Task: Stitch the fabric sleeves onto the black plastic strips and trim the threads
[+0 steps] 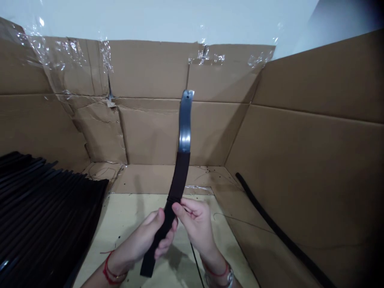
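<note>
A curved metal band (185, 124) stands upright in front of me, with a small hole near its bare grey tip. A black fabric-like sleeve (177, 180) covers its lower part and runs down past my hands. My left hand (144, 240) wraps around the sleeved lower section. My right hand (195, 224) pinches the sleeve between thumb and fingers, just above my left hand. A red thread circles my left wrist, while my right wrist has a red thread and a metal watch.
A pile of several long black strips (45, 208) lies at the left. A black strip (282, 236) rests against the right cardboard wall (312, 160). Taped cardboard (150, 132) lines the back. A thin black wire (196, 260) lies on the pale board (129, 212) below my hands.
</note>
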The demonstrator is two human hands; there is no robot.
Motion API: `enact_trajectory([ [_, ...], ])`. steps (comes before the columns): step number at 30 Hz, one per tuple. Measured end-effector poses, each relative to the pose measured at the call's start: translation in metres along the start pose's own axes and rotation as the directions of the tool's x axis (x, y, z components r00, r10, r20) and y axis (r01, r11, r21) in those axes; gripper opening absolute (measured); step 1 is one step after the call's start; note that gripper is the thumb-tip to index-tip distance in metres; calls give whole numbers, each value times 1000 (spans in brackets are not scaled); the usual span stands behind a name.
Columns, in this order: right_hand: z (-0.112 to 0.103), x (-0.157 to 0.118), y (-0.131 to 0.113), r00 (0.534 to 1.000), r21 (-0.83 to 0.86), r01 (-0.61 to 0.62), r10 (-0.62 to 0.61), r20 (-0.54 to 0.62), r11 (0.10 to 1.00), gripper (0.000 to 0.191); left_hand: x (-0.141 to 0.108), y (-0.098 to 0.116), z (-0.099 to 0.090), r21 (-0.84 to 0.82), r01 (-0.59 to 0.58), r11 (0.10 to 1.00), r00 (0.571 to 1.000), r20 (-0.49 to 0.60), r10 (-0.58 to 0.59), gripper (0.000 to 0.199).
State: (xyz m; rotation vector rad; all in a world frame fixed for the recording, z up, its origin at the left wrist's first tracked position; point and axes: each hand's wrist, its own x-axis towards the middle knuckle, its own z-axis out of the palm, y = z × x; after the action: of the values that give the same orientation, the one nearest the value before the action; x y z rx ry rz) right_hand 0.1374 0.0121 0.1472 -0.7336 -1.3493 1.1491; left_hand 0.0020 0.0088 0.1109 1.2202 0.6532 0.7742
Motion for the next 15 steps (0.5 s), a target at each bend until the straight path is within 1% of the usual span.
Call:
enact_trajectory([
  [1,1,0,1,998,-12,16,-16,-54,1000,38,1,-1,0,59,-65,996,993,-95,71,59],
  [2,2,0,3,997,-1,16,-16,-79,1000,38,3,-1,0,136,-144,980,962,-212,171,53],
  [3,3,1,6,998,38,-4,6,-54,999,39,4,-3,0,192,-200,961,923,-292,251,50],
  [4,3,2,9,999,94,-43,42,8,995,40,6,-4,-1,191,-217,957,909,-317,269,50],
  [5,2,3,11,992,145,-95,83,92,985,42,7,-5,-1,129,-193,973,934,-280,223,53],
  [6,1,5,14,981,182,-140,111,161,973,44,8,-6,-3,33,-135,990,974,-182,139,57],
  [7,1,6,15,973,202,-163,124,194,966,45,8,-6,-4,-50,-66,997,996,-59,63,61],
  [8,0,7,17,975,203,-161,123,185,966,46,9,-6,-5,-85,-24,996,999,23,26,64],
  [9,1,9,17,984,188,-133,108,139,973,45,9,-5,-6,-64,-37,997,999,25,39,65],
  [10,1,9,17,994,160,-89,78,72,983,44,9,-4,-6,7,-102,995,993,-53,103,63],
  [11,3,10,17,999,129,-36,37,-3,991,43,9,-3,-6,112,-181,977,965,-173,198,59],
  [12,4,10,16,998,98,6,0,-65,995,41,8,-1,-5,206,-223,953,918,-283,276,56],
  [13,5,9,14,995,74,27,-20,-93,997,39,7,-1,-4,245,-217,945,888,-352,295,54],
  [14,6,8,13,996,59,31,-26,-82,998,38,7,0,-3,216,-177,960,895,-371,248,56],
  [15,6,7,11,999,50,25,-23,-42,998,38,6,0,-2,134,-117,984,929,-336,156,61],
])
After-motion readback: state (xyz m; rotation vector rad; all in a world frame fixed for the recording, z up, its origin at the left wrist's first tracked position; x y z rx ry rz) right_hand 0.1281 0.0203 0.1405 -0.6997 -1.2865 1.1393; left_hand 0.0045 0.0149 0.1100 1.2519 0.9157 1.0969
